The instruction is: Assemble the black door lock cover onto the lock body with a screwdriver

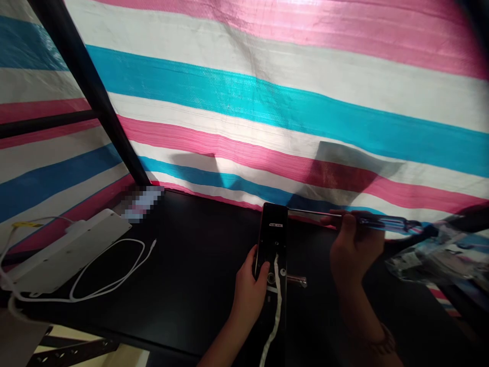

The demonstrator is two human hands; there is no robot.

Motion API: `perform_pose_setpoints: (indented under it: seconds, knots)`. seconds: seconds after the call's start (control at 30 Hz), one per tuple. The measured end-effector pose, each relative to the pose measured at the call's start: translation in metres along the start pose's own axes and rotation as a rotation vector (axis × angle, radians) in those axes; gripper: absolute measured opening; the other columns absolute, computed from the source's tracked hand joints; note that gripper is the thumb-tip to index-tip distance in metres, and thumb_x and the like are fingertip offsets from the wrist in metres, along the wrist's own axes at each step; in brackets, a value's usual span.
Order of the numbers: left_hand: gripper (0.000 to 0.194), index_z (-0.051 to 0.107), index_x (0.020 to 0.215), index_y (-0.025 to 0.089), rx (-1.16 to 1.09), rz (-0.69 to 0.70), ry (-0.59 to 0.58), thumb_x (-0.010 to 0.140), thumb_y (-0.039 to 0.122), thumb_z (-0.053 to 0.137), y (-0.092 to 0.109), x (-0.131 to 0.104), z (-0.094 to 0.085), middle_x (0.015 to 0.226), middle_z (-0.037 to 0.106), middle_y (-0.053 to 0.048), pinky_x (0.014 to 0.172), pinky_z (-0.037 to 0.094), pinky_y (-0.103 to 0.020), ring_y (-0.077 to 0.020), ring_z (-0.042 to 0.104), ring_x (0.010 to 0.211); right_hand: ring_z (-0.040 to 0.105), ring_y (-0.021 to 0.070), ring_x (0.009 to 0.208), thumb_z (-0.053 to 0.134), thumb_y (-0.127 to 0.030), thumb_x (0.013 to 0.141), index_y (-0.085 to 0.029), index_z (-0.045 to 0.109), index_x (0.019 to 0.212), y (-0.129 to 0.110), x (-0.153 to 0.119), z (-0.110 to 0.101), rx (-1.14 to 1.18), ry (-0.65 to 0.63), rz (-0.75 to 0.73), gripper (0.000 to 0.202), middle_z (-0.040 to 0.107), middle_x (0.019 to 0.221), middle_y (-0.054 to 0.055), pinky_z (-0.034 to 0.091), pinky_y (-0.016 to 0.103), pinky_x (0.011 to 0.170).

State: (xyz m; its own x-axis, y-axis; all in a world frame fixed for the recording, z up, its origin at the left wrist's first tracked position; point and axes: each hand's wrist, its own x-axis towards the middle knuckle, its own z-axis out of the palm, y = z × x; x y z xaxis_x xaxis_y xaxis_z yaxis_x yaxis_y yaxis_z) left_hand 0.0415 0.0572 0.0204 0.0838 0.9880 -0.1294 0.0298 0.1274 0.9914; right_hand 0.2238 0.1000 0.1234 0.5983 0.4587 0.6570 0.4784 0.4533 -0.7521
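Beyond the black device (273,234), a striped sheet (267,102) rises behind the dark counter (183,265) that carries it all. Well to the device's left lies a white power strip (72,255), its white cord (126,280) looped beside it, which probably leaves me elbow room; well to the right sits a crumpled clear bag (431,255), likely out of my way too. The device itself stretches lengthwise away from me, its upper end near the counter's far edge, perhaps because that presents its right side to my tool. I keep it in my left hand's grip, I judge, so it won't turn when that side is pushed. The screwdriver (385,223) comes across from the right, its shaft nearly level and the tip at or just beside the device's upper right edge; whether it touches, I can't tell. A pale cable (278,306) runs down the device's face towards me, and a short shiny rod (300,281) shows by its right side. As for pose, my left forearm slants up from below, the left hand (248,293) closed round the device's left edge, thumb over its face. My right forearm rises steeply to a bent wrist, the right hand (349,250) grasping the screwdriver near where handle meets shaft.
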Motion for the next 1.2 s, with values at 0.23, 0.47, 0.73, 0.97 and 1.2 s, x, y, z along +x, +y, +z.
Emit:
perform_pose_setpoints:
  seconds: [0.23, 0.47, 0.73, 0.97, 1.2]
  knots:
    - [0.051, 0.051, 0.145, 0.018, -0.013, -0.004, 0.0, 0.097, 0.034, 0.057, -0.001, 0.0001, -0.0005, 0.144, 0.061, -0.011, 0.115, 0.041, -0.041, -0.0265, 0.054, 0.136, 0.07, 0.0185, 0.058, 0.064, -0.042, 0.094, -0.018, 0.054, 0.093, -0.0003, -0.0003, 0.0003, -0.039, -0.036, -0.019, 0.025, 0.071, 0.08, 0.004, 0.054, 0.034, 0.064]
    - [0.05, 0.053, 0.143, 0.02, -0.036, 0.001, 0.009, 0.096, 0.034, 0.058, -0.0013, 0.0001, -0.0002, 0.143, 0.062, -0.01, 0.114, 0.042, -0.043, -0.0273, 0.055, 0.136, 0.071, 0.0203, 0.062, 0.064, -0.048, 0.092, -0.018, 0.057, 0.093, -0.0029, 0.0015, -0.0005, -0.139, -0.088, -0.014, 0.031, 0.072, 0.081, 0.005, 0.055, 0.037, 0.066]
    - [0.051, 0.052, 0.144, 0.019, -0.031, -0.007, 0.0, 0.096, 0.035, 0.058, 0.0006, -0.0003, -0.0011, 0.142, 0.062, -0.011, 0.114, 0.043, -0.044, -0.0279, 0.055, 0.135, 0.07, 0.0196, 0.059, 0.066, -0.047, 0.091, -0.019, 0.055, 0.094, -0.0009, -0.0002, -0.0016, -0.071, -0.051, -0.01, 0.03, 0.071, 0.08, 0.004, 0.055, 0.037, 0.066]
    - [0.051, 0.053, 0.143, 0.019, -0.02, -0.009, 0.009, 0.095, 0.035, 0.058, 0.0002, -0.0001, -0.001, 0.141, 0.063, -0.011, 0.114, 0.043, -0.041, -0.0269, 0.056, 0.134, 0.07, 0.0196, 0.06, 0.067, -0.048, 0.091, -0.019, 0.057, 0.09, -0.0025, -0.0026, -0.0004, -0.052, -0.051, -0.024, 0.031, 0.071, 0.08, 0.004, 0.055, 0.037, 0.067]
    - [0.052, 0.052, 0.144, 0.018, -0.01, -0.01, 0.009, 0.096, 0.035, 0.057, -0.0027, 0.0004, -0.0005, 0.144, 0.061, -0.011, 0.115, 0.041, -0.042, -0.027, 0.054, 0.136, 0.07, 0.0199, 0.061, 0.066, -0.045, 0.091, -0.019, 0.057, 0.091, -0.004, -0.0024, 0.0003, -0.045, -0.072, -0.02, 0.028, 0.072, 0.081, 0.004, 0.055, 0.036, 0.066]
